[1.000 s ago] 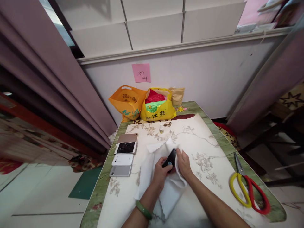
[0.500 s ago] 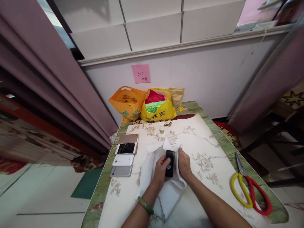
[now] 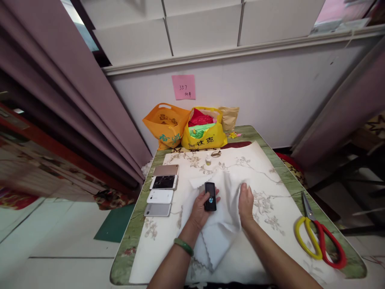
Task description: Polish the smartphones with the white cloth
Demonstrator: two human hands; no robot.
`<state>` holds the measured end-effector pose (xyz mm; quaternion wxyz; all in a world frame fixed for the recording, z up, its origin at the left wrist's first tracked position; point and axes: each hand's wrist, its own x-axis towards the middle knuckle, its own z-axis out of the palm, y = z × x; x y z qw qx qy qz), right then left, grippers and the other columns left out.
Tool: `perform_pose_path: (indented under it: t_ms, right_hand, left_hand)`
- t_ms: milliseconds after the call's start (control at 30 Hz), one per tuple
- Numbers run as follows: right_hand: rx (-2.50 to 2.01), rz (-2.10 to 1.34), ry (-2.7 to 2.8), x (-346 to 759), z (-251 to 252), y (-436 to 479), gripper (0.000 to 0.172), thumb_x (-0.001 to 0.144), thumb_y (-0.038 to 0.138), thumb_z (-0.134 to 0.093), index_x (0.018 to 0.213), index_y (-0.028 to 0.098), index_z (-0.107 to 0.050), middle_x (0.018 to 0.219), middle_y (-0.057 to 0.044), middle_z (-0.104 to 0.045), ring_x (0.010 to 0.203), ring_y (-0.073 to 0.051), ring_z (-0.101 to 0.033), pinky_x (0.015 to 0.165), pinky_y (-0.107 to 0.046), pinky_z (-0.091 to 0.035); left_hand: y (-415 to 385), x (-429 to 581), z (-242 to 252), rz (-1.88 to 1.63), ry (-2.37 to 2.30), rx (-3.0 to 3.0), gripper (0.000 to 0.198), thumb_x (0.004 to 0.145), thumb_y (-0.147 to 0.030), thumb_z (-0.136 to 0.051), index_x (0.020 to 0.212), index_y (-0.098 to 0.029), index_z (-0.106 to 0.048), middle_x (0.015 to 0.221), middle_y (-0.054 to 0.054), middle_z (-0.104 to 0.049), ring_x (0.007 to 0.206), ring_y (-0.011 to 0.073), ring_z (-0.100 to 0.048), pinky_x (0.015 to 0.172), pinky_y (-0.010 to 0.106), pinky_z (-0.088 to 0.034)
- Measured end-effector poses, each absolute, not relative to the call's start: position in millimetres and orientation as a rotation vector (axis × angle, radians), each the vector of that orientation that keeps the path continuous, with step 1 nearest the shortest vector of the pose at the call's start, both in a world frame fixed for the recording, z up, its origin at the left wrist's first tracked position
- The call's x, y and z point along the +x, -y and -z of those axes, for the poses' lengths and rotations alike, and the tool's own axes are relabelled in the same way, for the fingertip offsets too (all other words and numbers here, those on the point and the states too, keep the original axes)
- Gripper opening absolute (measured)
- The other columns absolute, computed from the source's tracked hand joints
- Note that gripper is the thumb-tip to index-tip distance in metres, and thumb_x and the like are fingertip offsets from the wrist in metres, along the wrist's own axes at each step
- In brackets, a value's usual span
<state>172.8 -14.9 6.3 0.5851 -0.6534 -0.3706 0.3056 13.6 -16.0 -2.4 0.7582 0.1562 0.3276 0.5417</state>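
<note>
A small black mobile phone (image 3: 212,192) with a round bluish-white button is gripped in my left hand (image 3: 201,208), thumb over its front edge and fingertips showing on its far side. A pale cloth (image 3: 218,241) with scalloped edges spreads beneath the phone and my left hand. To the right, my right hand (image 3: 246,202) pinches the raised side of this cloth, apart from the phone. Left of the cloth, several phones lie in a column, among them a white one with a dark, cracked-looking screen (image 3: 164,182) and a silver one (image 3: 158,210) nearest me.
Large scissors (image 3: 314,233) with yellow and red handles lie at the table's right. Toward the wall stand an orange bag (image 3: 168,126), a yellow bag (image 3: 206,140) with red and green contents, and a tan pouch (image 3: 230,117). A small bottle (image 3: 208,159) stands before them.
My right hand has drawn the cloth's side away to the right, widening the gap from the phone. The phone stays in my left hand, and more left fingertips show beside it.
</note>
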Motion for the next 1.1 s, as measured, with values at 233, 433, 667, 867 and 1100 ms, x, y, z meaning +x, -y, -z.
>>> perform_pose_path:
  t_ms: [233, 433, 667, 867, 1100]
  right_hand:
    - [-1.208, -0.553, 1.918, 162.2, -19.4, 34.7, 0.044, 0.096, 0.039, -0.039, 0.136, 0.024, -0.049, 0.131, -0.007, -0.058, 0.119, -0.023, -0.053, 0.103, -0.040, -0.041]
    - [-0.970, -0.422, 2.384, 155.3, -16.1, 35.6, 0.046, 0.096, 0.032, -0.040, 0.142, 0.028, -0.042, 0.143, -0.003, -0.048, 0.132, -0.022, -0.042, 0.110, -0.045, -0.032]
    - [-1.270, -0.287, 2.536, 145.8, -8.3, 19.0, 0.061, 0.098, 0.046, -0.035, 0.151, 0.026, -0.012, 0.155, -0.003, -0.023, 0.143, -0.024, -0.021, 0.115, -0.055, -0.008]
    - [-1.361, -0.144, 2.487, 145.2, -9.8, 19.2, 0.070, 0.096, 0.050, -0.038, 0.152, 0.023, -0.007, 0.156, -0.007, -0.021, 0.143, -0.027, -0.019, 0.114, -0.059, 0.002]
    - [-1.104, -0.235, 2.623, 161.8, -18.9, 63.4, 0.067, 0.096, 0.048, -0.039, 0.151, 0.024, -0.009, 0.152, -0.007, -0.031, 0.142, -0.027, -0.023, 0.111, -0.059, 0.015]
  left_hand:
    - [14.6, 12.1, -1.0, -1.182, -0.669, 0.093, 0.044, 0.084, -0.053, -0.057, 0.099, -0.014, -0.069, 0.096, 0.008, -0.073, 0.092, 0.0222, -0.067, 0.092, 0.037, -0.050]
    - [18.0, 11.1, -9.8, -1.137, -0.657, 0.036, 0.058, 0.082, -0.061, -0.053, 0.099, -0.008, -0.067, 0.095, 0.014, -0.072, 0.090, 0.0240, -0.068, 0.090, 0.036, -0.051]
    - [14.9, 9.5, -10.7, -1.142, -0.657, 0.101, 0.051, 0.086, -0.057, -0.050, 0.111, -0.015, -0.065, 0.117, 0.010, -0.067, 0.114, 0.0242, -0.060, 0.102, 0.035, -0.043]
    - [16.9, 7.4, -11.9, -1.097, -0.609, 0.141, 0.057, 0.084, -0.063, -0.048, 0.112, -0.016, -0.065, 0.116, 0.011, -0.067, 0.115, 0.0295, -0.058, 0.102, 0.044, -0.042]
    - [17.8, 2.8, -9.9, -1.138, -0.669, 0.040, 0.061, 0.080, -0.063, -0.056, 0.114, -0.013, -0.064, 0.106, 0.013, -0.070, 0.099, 0.0281, -0.065, 0.097, 0.043, -0.044]
